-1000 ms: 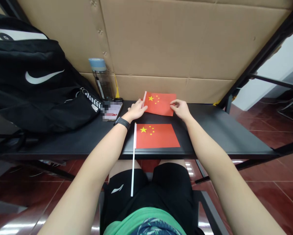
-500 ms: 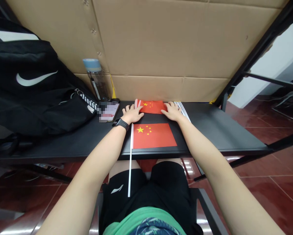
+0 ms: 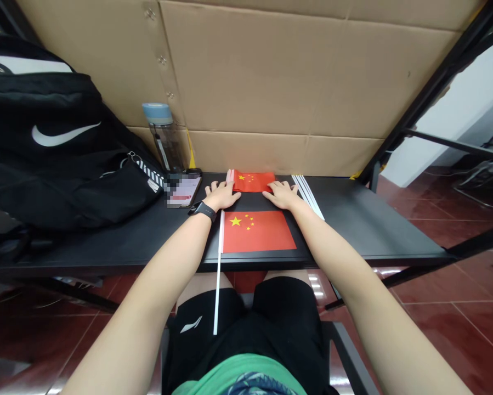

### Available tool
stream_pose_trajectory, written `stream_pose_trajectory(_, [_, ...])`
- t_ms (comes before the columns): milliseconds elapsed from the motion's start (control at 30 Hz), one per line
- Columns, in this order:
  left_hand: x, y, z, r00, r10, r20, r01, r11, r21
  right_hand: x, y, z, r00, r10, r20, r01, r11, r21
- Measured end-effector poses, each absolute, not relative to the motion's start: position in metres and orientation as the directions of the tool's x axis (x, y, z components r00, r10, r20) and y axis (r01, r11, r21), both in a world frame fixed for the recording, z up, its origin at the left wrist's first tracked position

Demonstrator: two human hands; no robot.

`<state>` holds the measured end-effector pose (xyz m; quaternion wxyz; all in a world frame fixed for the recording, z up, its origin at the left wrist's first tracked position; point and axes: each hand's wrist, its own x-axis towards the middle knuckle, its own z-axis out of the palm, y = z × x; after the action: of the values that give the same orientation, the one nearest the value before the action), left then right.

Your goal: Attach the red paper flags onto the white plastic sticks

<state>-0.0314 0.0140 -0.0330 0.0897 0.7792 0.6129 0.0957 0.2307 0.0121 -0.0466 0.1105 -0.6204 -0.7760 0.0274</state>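
Observation:
A small red flag point(image 3: 252, 181) with yellow stars lies at the back of the black table point(image 3: 373, 225), against the cardboard wall. My left hand point(image 3: 220, 195) rests flat on the flag's left end, fingers spread. On the flag's right end lies my right hand point(image 3: 282, 194), also flat and open. A second red flag point(image 3: 258, 232) on a white stick point(image 3: 217, 285) sits nearer to me, its stick hanging over the table's front edge. Several white sticks point(image 3: 307, 192) lie just right of my right hand.
A black backpack point(image 3: 52, 148) fills the table's left side. A clear water bottle point(image 3: 164, 137) with a blue cap and a phone point(image 3: 184, 189) stand left of my left hand. Cardboard sheets point(image 3: 279, 82) close off the back. A black metal frame point(image 3: 431, 99) rises at right.
The far flag, held lifted a second ago, has come down flat at the back of the table. Both hands went from pinching its edges to pressing flat on it.

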Motion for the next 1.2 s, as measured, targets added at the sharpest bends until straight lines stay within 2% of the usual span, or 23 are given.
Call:
stream_pose_trajectory(167, [-0.031, 0.013, -0.031, 0.228, 0.973, 0.043, 0.943, -0.232, 0.239, 0.231, 0.014, -0.048, -0.201, 0.968, 0.152, 0.952, 0.230, -0.201])
stream_pose_trajectory(867, [-0.034, 0.015, -0.031, 0.232, 0.972, 0.032, 0.928, -0.231, 0.292, 0.236, 0.010, -0.044, -0.206, 0.971, 0.122, 0.950, 0.228, -0.215])
stream_pose_trajectory(933, [-0.037, 0.015, -0.027, 0.230, 0.973, 0.025, 0.926, -0.226, 0.303, 0.240, 0.010, -0.040, -0.162, 0.975, 0.150, 0.962, 0.190, -0.196])
stream_pose_trajectory(1033, [-0.043, 0.013, -0.021, 0.220, 0.975, 0.015, 0.930, -0.214, 0.297, 0.255, 0.010, -0.031, -0.001, 0.976, 0.216, 0.981, 0.043, -0.191])
stream_pose_trajectory(1133, [-0.048, 0.013, -0.017, 0.213, 0.977, 0.004, 0.941, -0.206, 0.267, 0.278, 0.009, -0.025, 0.185, 0.948, 0.259, 0.963, -0.123, -0.241])
stream_pose_trajectory(1200, [-0.049, 0.013, -0.016, 0.217, 0.976, -0.007, 0.945, -0.208, 0.251, 0.292, 0.008, -0.023, 0.293, 0.926, 0.240, 0.931, -0.219, -0.293])
